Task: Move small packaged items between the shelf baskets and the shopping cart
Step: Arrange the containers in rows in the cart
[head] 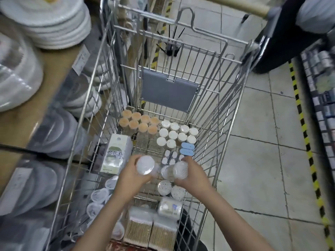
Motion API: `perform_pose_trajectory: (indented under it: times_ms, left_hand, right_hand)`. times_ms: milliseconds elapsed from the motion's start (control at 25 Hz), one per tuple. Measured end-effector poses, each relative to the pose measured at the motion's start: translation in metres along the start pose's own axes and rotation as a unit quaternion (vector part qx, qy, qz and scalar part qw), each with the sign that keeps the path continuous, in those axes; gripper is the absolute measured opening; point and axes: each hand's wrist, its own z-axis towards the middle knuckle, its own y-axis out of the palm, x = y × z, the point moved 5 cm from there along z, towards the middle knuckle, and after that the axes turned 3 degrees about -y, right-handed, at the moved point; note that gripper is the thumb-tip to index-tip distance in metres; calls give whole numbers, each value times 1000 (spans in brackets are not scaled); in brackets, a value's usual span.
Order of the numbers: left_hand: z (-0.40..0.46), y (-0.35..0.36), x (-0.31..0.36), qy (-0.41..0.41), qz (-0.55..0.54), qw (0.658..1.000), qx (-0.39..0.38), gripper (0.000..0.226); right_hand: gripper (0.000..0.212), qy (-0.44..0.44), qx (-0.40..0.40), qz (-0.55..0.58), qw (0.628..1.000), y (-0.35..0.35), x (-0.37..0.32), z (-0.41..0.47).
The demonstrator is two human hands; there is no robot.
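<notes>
Both hands low inside the shopping cart (87, 98). Left hand (130, 176) wrapped around a clear round tub (145, 166), lid facing up. Right hand (192, 176) closed on a second clear tub (176, 170), tipped on its side. Tubs nearly touch mid-cart. Bare wire floor just far of the hands; orange-lidded jars (138, 123) and white-lidded jars (176, 133) fill the far end. Green-white box (116, 154) against left wall, blue cases (187, 149) by right wall. Toothpick packs (150, 230) at near edge.
</notes>
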Motion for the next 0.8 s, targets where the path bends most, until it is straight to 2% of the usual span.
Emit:
perform_pose_trajectory:
  times_ms: [240, 440, 600, 720, 800]
  left_hand:
    - [-105, -73, 31, 55, -118, 990, 49, 57]
    - [-216, -115, 37, 62, -208, 964, 150, 63]
    - [-320, -117, 35, 45, -296, 920, 252, 69]
    - [-392, -103, 27, 56, -345, 884, 310, 76]
    - [-439, -97, 15, 56, -366, 856, 360, 76]
  right_hand:
    - [75, -51, 51, 180, 981, -36, -49, -95]
    - [64, -153, 49, 263, 951, -58, -85, -163]
    - [62, -229, -38, 310, 922, -60, -99, -215]
    - [64, -277, -135, 321, 895, -42, -117, -254]
    - [58, -301, -206, 311, 878, -21, -133, -285]
